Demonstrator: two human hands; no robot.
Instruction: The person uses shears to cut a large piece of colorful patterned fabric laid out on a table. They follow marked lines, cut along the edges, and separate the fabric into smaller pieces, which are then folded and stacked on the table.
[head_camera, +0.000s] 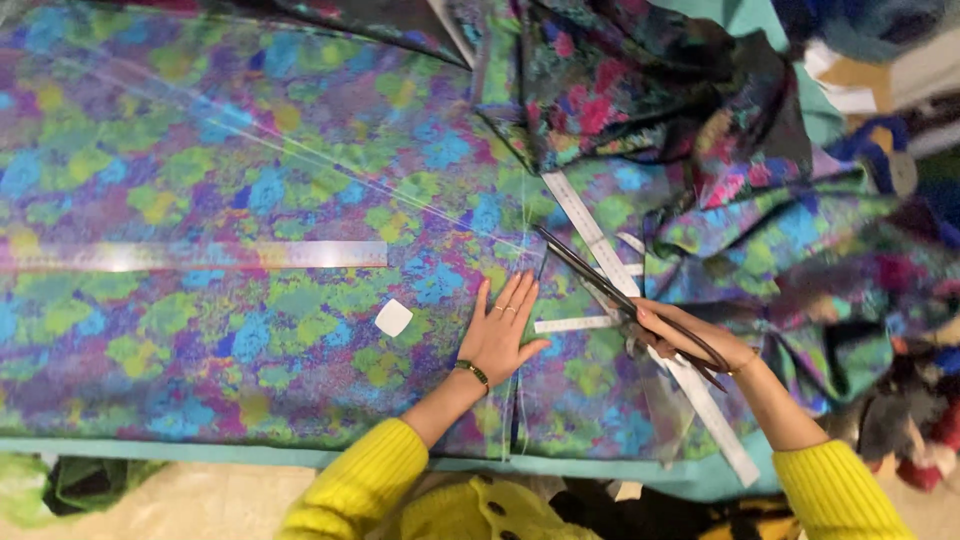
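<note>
In the head view, a large multicoloured fabric (250, 150) with blue, green and purple patches lies spread over a table with a teal edge (200, 450). The left hand (500, 335) lies flat and open on the fabric, fingers stretched together, and holds nothing; it only presses the cloth down. The right hand (690, 335) is closed around the handles of dark scissors (600, 280), whose blades point up and to the left, with the tips near a cut line in the fabric just above the left hand. Under the scissors lies a long clear ruler (600, 245), placed diagonally. A small white piece of chalk (393, 317) rests on the fabric left of the left hand. Further left lies a long metal ruler (200, 255), horizontal. A bunched part of the same fabric (640, 90) is piled at the upper right.
</note>
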